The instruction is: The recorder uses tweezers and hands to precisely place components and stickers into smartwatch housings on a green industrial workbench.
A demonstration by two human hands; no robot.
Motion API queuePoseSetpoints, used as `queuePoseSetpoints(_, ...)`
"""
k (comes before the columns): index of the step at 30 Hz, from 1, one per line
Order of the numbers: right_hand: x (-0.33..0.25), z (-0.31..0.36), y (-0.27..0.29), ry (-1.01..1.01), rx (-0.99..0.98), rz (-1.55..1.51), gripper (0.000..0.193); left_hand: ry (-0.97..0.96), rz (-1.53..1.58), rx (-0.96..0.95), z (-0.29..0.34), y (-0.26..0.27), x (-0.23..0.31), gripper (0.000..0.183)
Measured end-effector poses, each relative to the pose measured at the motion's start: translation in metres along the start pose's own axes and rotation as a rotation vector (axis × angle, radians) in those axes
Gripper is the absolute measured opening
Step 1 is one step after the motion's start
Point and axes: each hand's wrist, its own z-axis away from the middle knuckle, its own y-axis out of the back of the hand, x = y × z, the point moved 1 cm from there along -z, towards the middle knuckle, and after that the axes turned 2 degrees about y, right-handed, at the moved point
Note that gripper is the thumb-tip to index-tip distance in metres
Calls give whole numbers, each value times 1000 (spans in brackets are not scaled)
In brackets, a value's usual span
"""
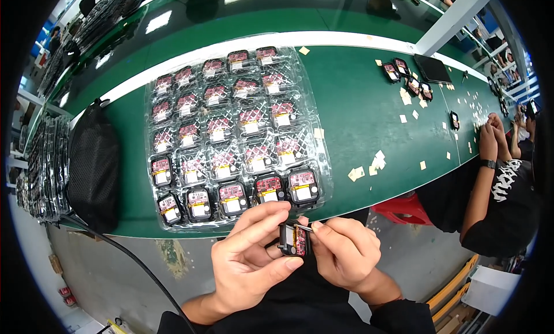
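We pinch the small black module (293,240) at lower centre between left hand (254,259) fingers; right hand (345,250) grips tweezers (304,228) touching its top.

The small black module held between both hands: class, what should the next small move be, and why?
Probably pull the thin tool gently up off the small black module. The left hand pinches the module just in front of the clear tray, and the right hand holds the tool's tip at the module's top edge, where something seems to be gripped; what exactly is too small to tell.
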Motion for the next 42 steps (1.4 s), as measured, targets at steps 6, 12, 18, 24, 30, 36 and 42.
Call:
queuePoseSetpoints(6, -5, 1, -6, -83, 3, -35, 30, -13, -36, 48, 4, -1, -9, 61)
queuePoseSetpoints(12, 0, -5, 10, -138, -39, -74, 22, -223, -158, 35, 5, 17, 3, 60)
queuePoseSetpoints(18, 14, 0, 18, -182, 22, -30, 19, -441, -680, 337, -5, 53, 32, 54)
queuePoseSetpoints(24, 21, -2, 26, -226, 39, -18, 18, -411, -1106, 559, -30, 55, 46, 33)
queuePoseSetpoints(30, 53, -14, 33, -229, 106, 124, 15, -388, -1499, 490, -50, 55, 45, 22)
queuePoseSetpoints(36, 121, -41, 58, -330, 29, 533, 22, -281, -1672, 466, -40, 49, 50, 22)
queuePoseSetpoints(42, 188, -68, 85, -532, 19, 814, 49, -256, -1836, 429, -36, 44, 49, 26)
